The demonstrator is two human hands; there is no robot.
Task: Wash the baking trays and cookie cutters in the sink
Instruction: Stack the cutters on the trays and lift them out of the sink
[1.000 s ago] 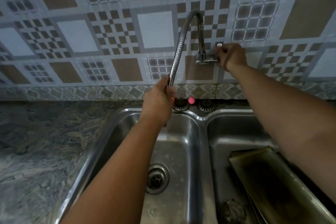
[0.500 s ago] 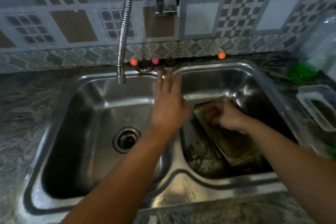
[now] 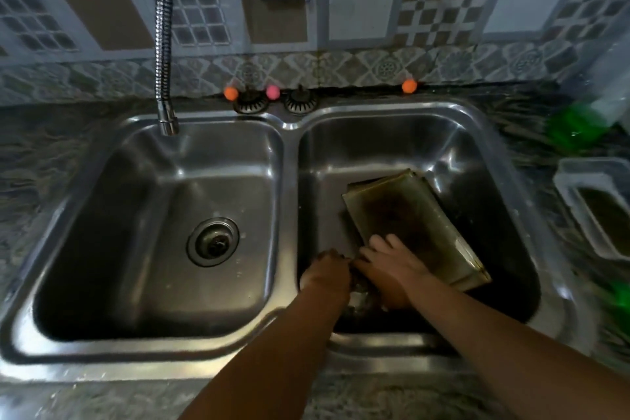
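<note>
Both hands are down in the right basin of the double sink [image 3: 289,126], side by side and nearly touching. The right hand [image 3: 392,269] lies with fingers fairly straight on the near-left corner of the stacked baking trays [image 3: 412,225], which lean tilted away to its right, far edge up against the basin wall. The left hand [image 3: 327,273] is curled downward just left of that corner; what it grips, perhaps a tray edge or cutter, is too dim to tell. Left of the left hand, past the divider, the left basin lies open around its drain [image 3: 213,241], the flexible faucet hose [image 3: 163,44] hanging over its far edge.
</note>
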